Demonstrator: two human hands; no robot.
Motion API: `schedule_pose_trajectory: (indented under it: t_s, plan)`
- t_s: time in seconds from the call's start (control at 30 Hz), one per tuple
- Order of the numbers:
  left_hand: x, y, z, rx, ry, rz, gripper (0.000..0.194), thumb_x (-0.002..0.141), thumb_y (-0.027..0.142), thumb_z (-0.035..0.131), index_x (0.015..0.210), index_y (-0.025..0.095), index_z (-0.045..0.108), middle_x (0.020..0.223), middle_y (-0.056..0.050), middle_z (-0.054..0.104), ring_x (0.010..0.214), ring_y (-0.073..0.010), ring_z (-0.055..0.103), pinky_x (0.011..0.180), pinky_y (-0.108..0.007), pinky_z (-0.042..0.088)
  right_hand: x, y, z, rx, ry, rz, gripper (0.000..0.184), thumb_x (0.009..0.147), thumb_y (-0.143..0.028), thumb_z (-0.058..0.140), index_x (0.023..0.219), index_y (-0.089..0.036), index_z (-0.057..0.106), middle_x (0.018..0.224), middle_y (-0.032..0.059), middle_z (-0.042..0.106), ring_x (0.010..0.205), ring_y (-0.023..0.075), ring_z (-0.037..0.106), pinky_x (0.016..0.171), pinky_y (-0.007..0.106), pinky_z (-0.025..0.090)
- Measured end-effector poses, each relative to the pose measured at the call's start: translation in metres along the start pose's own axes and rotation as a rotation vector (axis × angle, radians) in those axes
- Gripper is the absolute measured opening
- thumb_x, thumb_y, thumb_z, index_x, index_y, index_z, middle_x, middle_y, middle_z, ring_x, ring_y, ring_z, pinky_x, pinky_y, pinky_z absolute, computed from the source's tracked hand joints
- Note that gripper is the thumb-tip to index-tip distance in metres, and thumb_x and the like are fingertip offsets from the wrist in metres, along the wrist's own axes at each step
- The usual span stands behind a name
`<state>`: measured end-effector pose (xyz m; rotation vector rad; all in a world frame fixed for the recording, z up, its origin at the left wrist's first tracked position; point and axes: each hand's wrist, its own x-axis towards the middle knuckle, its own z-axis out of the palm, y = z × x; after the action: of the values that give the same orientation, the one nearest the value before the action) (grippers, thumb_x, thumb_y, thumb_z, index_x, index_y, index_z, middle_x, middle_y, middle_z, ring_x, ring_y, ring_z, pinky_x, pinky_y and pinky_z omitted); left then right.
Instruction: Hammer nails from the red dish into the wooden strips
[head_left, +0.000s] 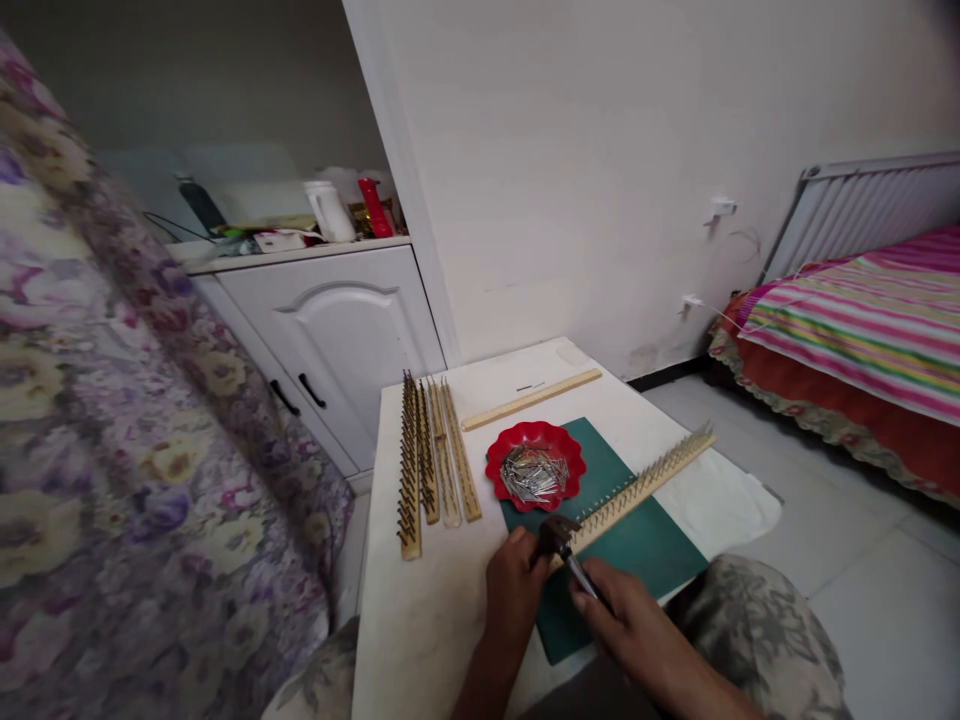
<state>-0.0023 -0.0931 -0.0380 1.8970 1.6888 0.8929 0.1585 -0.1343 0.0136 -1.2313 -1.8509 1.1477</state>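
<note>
My right hand (634, 618) is wrapped round the handle of a hammer (559, 535). The hammer's dark head is over the near end of a wooden strip (641, 490) studded with rows of upright nails. The fingers of my left hand (514, 575) are pinched together at that same end, beside the hammer head, which hides what they grip. Under the strip lies a green mat (637, 560). A red scalloped bowl (498, 483) full of loose silver nails (536, 475) stands just beyond my left hand, partly on the mat.
Several nail-studded strips (409, 470) lie at the left of the white table (442, 620). A plain wooden strip (532, 398) lies at the back, with small dark pieces near it. A floral curtain (165, 480) and white cabinet (337, 330) are left, a bed (885, 320) right.
</note>
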Motion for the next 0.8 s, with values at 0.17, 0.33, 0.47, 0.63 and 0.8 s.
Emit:
schedule_pose_trajectory:
  t_s: [0.17,0.33,0.47,0.63,0.8]
  plan:
    - [-0.001,0.004,-0.002,-0.014,0.007,0.009,0.015,0.073,0.013,0.045,0.059,0.017,0.046,0.065,0.004,0.044,0.061,-0.0095,0.046,0.057,-0.021,0.03,-0.005,0.0,-0.003,-0.004,0.006,-0.005,0.013,0.085,-0.024,0.042,0.073,-0.02,0.047,0.067,-0.003,0.05,0.064,0.0149,0.049,0.06,0.024,0.038]
    - [-0.002,0.005,-0.006,-0.061,-0.024,0.016,0.013,0.075,0.017,0.048,0.07,0.018,0.059,0.072,0.001,0.051,0.067,-0.0113,0.051,0.061,-0.022,0.035,-0.027,0.016,-0.004,0.082,-0.01,0.088,0.022,0.087,-0.035,0.042,0.073,-0.02,0.049,0.065,-0.0036,0.048,0.061,0.0142,0.049,0.056,0.022,0.04]
    - [-0.003,0.0,-0.014,-0.081,-0.055,0.003,0.014,0.072,0.019,0.052,0.081,0.018,0.063,0.078,-0.001,0.055,0.069,-0.013,0.053,0.063,-0.023,0.039,-0.045,0.036,-0.003,0.091,0.0,0.143,0.029,0.084,-0.044,0.047,0.074,-0.019,0.056,0.067,-0.0018,0.054,0.065,0.0162,0.052,0.062,0.025,0.045]
    - [0.002,-0.002,-0.031,-0.083,-0.053,0.011,0.014,0.074,0.022,0.05,0.08,0.017,0.063,0.074,-0.001,0.057,0.067,-0.0139,0.054,0.061,-0.023,0.04,-0.051,0.048,-0.003,0.123,0.03,0.14,0.036,0.083,-0.05,0.046,0.074,-0.018,0.059,0.067,-0.0002,0.056,0.07,0.0179,0.055,0.071,0.028,0.047]
    - [0.027,0.006,-0.037,-0.007,0.006,0.08,0.017,0.078,0.021,0.047,0.081,0.019,0.063,0.078,-0.002,0.06,0.071,-0.0146,0.055,0.064,-0.024,0.041,-0.05,0.053,-0.002,0.161,0.034,0.145,0.038,0.081,-0.054,0.047,0.077,-0.019,0.061,0.067,0.0002,0.058,0.071,0.0186,0.057,0.072,0.028,0.049]
